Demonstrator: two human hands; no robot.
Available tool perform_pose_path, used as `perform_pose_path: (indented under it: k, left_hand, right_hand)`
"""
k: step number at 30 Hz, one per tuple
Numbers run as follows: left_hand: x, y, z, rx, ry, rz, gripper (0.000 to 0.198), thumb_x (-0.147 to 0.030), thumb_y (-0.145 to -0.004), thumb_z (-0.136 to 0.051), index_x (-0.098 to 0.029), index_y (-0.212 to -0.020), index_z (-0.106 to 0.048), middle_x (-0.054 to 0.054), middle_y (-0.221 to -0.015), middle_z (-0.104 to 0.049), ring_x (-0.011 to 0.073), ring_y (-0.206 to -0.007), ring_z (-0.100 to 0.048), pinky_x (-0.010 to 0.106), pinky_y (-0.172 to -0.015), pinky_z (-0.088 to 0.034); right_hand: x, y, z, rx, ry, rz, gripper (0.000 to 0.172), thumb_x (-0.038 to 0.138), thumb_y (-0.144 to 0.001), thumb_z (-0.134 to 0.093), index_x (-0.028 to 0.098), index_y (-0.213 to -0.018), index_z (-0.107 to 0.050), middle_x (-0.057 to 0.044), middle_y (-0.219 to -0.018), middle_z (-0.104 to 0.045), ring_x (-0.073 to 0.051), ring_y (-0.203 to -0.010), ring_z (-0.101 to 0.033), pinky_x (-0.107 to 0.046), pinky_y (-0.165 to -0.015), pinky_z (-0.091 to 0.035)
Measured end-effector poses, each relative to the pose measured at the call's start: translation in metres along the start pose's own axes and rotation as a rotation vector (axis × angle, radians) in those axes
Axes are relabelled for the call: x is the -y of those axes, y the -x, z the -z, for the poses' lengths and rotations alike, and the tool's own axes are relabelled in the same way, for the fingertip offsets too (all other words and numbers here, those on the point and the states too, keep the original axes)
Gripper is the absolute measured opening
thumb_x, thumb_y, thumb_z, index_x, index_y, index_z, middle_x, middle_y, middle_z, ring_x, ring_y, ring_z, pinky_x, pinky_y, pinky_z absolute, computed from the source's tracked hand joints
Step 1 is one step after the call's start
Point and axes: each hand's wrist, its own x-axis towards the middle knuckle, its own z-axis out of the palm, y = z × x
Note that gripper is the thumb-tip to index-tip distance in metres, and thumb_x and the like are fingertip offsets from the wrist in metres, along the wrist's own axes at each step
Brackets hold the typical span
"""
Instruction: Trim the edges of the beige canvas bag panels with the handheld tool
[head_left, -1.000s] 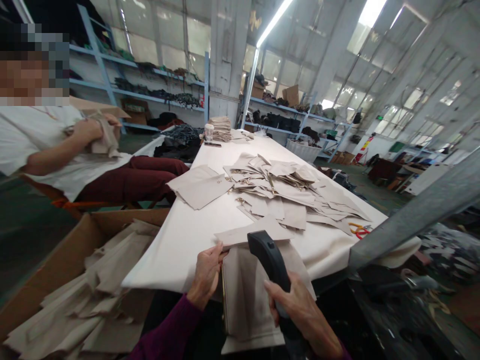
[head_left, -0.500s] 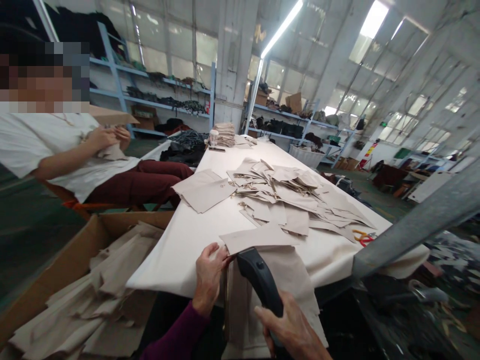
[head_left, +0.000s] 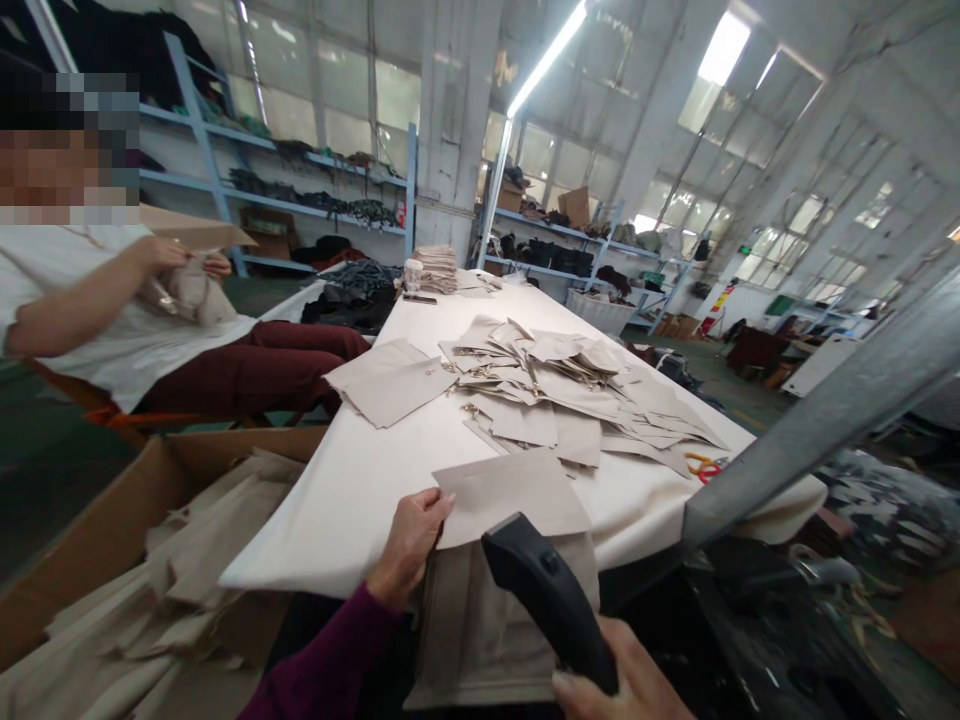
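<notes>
L hand (head_left: 411, 535): pinching cloth (head_left: 510, 495) by L edge, btm ctr
R hand (head_left: 637, 672): gripping blk tool (head_left: 551, 595), btm ctr-R
Pile (head_left: 555, 392): on table (head_left: 322, 510), mid-frame

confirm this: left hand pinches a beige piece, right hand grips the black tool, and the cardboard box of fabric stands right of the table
No: the cardboard box of fabric stands left of the table, as the head view shows. The left hand pinches a beige piece, and the right hand grips the black tool.
</notes>
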Motion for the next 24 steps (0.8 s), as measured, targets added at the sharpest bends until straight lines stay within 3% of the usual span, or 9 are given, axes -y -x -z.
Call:
perform_pose_path:
  k: [2,4,11,14,18,24]
  left_hand:
    - [-0.001,0.007,-0.003,0.036,-0.062,-0.022,0.027,-0.039,-0.069,-0.064,-0.017,-0.062,-0.052,-0.006,-0.050,-0.046,0.0095,-0.046,-0.041,0.020,-0.044,-0.029]
    - [-0.003,0.014,-0.004,0.062,-0.175,-0.049,0.030,-0.043,-0.072,-0.061,-0.018,-0.061,-0.049,-0.006,-0.051,-0.045,0.0099,-0.047,-0.040,0.021,-0.044,-0.029]
    - [-0.002,0.035,-0.007,0.083,-0.472,-0.177,0.036,-0.047,-0.077,-0.051,-0.019,-0.057,-0.043,-0.007,-0.053,-0.035,0.0104,-0.051,-0.034,0.022,-0.047,-0.026]
    - [0.001,0.037,-0.008,0.073,-0.486,-0.176,0.036,-0.047,-0.076,-0.052,-0.020,-0.054,-0.041,-0.007,-0.051,-0.033,0.0105,-0.050,-0.033,0.022,-0.046,-0.026]
    - [-0.006,0.033,-0.003,0.045,-0.457,-0.150,0.034,-0.046,-0.075,-0.053,-0.019,-0.055,-0.047,-0.006,-0.050,-0.038,0.0113,-0.050,-0.037,0.022,-0.046,-0.028]
    - [-0.020,0.034,0.002,0.214,-0.360,-0.130,0.034,-0.048,-0.075,-0.055,-0.016,-0.067,-0.059,-0.002,-0.058,-0.054,0.0142,-0.055,-0.048,0.022,-0.048,-0.035]
  right_hand:
    - [0.010,-0.012,-0.006,0.006,-0.061,0.004,0.036,0.049,-0.076,-0.059,0.018,-0.095,-0.056,-0.001,-0.060,-0.058,-0.015,-0.047,-0.056,-0.026,-0.047,-0.046]
    - [0.021,-0.026,-0.013,0.027,-0.133,0.032,0.034,0.048,-0.078,-0.056,0.016,-0.089,-0.053,0.004,-0.052,-0.051,-0.010,-0.038,-0.047,-0.022,-0.039,-0.042]
    - [0.046,-0.052,-0.019,-0.032,-0.204,0.109,0.030,0.044,-0.081,-0.055,0.014,-0.080,-0.052,0.005,-0.049,-0.051,-0.008,-0.038,-0.048,-0.017,-0.036,-0.039]
    - [0.047,-0.050,-0.016,-0.077,-0.220,0.134,0.032,0.046,-0.081,-0.054,0.015,-0.076,-0.052,0.004,-0.048,-0.051,-0.008,-0.037,-0.047,-0.017,-0.035,-0.038]
    - [0.038,-0.037,-0.016,-0.029,-0.200,0.074,0.028,0.042,-0.079,-0.056,0.014,-0.076,-0.051,0.005,-0.046,-0.050,-0.008,-0.034,-0.045,-0.017,-0.034,-0.038]
    - [0.035,-0.036,-0.020,0.056,-0.158,0.042,0.024,0.037,-0.079,-0.056,0.014,-0.080,-0.053,0.005,-0.049,-0.052,-0.007,-0.037,-0.047,-0.017,-0.036,-0.039]
